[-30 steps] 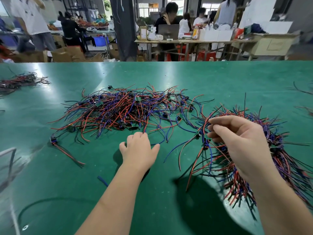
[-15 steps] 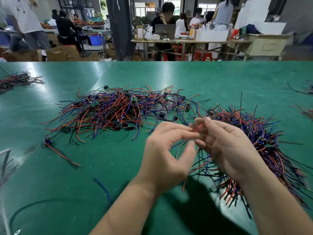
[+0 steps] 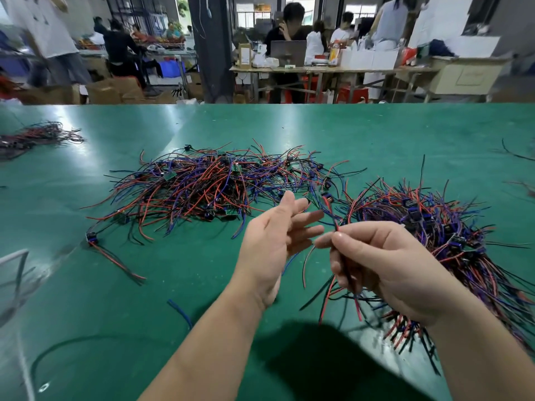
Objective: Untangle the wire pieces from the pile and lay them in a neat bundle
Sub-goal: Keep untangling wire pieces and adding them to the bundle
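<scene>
Over the near-middle of the green tabletop [image 3: 376,134] both hands are in the air, not resting on it. No writing can be read: print on the cartons [image 3: 113,91] at the back is too blurred.

Left hand [image 3: 275,244] is open, fingers straight & spread, palm turned to the right. It holds nothing, and its fingertips are just beside the right hand [image 3: 385,267]. Right hand pinches one wire piece [image 3: 333,217] btw. thumb & forefinger, other fingers curled. Red & black leads hang below the hand, w/ a small dark connector at the upper end.

Tangled pile [image 3: 202,186] of red, blue & black wires lies at the tabletop centre, w/ small green boards in it. Bundle [image 3: 451,235] lies toward the right edge, partly hidden by the right hand, its wires approx. parallel. One separate piece [image 3: 115,259] lies left of the pile, and a smaller bunch [image 3: 37,137] is at the far left edge.
</scene>
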A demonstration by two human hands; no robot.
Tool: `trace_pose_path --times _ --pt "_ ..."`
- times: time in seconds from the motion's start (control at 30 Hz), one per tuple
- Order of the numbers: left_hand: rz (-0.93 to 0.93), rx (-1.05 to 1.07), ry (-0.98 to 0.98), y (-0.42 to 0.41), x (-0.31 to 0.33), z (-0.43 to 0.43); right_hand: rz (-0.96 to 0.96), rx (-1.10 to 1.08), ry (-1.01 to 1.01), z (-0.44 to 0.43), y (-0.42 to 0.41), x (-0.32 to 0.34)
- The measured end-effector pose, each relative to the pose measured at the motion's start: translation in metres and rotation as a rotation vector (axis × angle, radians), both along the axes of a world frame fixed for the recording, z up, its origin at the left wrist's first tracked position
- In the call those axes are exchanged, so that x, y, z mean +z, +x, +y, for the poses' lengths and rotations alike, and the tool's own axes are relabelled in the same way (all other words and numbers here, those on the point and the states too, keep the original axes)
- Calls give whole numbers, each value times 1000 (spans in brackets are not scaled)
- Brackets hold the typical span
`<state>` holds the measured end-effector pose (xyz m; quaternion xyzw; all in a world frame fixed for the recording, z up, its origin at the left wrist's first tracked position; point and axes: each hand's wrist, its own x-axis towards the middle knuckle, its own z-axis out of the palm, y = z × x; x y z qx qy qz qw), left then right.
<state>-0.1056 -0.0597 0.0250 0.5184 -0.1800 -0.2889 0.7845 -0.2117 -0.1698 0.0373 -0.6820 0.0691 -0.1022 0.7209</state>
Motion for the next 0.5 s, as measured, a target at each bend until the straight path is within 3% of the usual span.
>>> trace_pose_path --times 0.1,0.33,0.4,0.5 --pt "85 -44 -28 -1 4 3 41 59 -105 4 2 -4" --pt "90 -71 -20 3 0 6 252 181 -255 11 4 -7" --pt "104 -104 -37 5 1 8 245 107 -249 11 5 -5" --pt "70 -205 -9 8 3 12 103 -138 -30 7 6 1"
